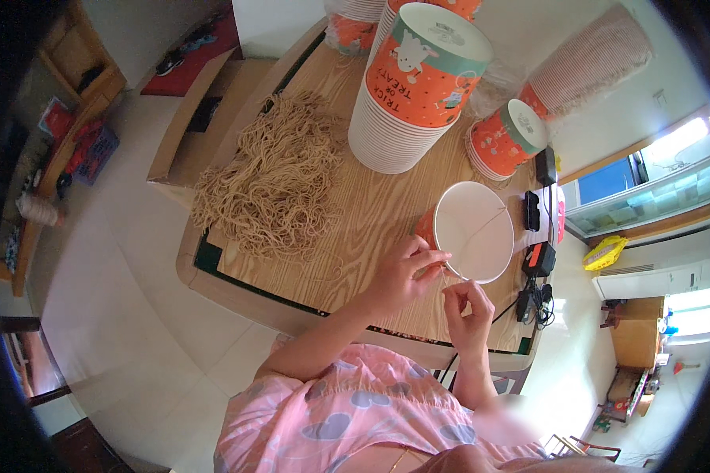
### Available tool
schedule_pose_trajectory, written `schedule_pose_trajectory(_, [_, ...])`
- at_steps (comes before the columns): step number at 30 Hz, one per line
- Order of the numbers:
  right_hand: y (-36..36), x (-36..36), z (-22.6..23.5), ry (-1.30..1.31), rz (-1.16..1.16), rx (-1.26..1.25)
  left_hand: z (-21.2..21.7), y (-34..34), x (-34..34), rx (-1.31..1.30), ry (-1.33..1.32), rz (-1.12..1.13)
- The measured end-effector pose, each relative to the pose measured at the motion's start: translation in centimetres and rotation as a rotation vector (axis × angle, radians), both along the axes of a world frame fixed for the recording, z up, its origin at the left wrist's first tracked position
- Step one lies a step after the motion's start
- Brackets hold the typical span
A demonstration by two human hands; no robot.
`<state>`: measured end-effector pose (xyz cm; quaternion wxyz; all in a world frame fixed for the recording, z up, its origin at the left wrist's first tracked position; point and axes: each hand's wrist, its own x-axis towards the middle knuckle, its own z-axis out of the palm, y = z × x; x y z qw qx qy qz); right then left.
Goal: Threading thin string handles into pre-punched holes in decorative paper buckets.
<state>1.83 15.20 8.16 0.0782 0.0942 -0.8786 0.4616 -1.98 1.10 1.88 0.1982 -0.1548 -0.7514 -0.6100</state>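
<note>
An orange paper bucket (474, 231) with a white inside lies on its side on the wooden table (371, 213), its mouth facing me. A thin tan string (481, 225) runs across its opening. My left hand (402, 268) grips the bucket's near rim. My right hand (467, 309) pinches the near end of the string just below the rim.
A big heap of tan strings (272, 185) lies on the table's left. Tall stacks of orange buckets (410, 87) stand behind, with another stack (506, 138) lying to the right. Small black devices and cables (536, 260) sit along the right edge.
</note>
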Motion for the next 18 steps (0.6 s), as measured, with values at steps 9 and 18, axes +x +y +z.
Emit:
schedule_pose_trajectory(9, [1.0,-0.6,-0.7,-0.149,0.003,0.216,0.9,-1.3,-1.0,-0.077,-0.053,-0.123])
schedule_pose_trajectory(18, [1.5,-0.2,-1.6,-0.233,0.026,0.246,0.9,-1.3,-1.6,-0.103,-0.017,-0.119])
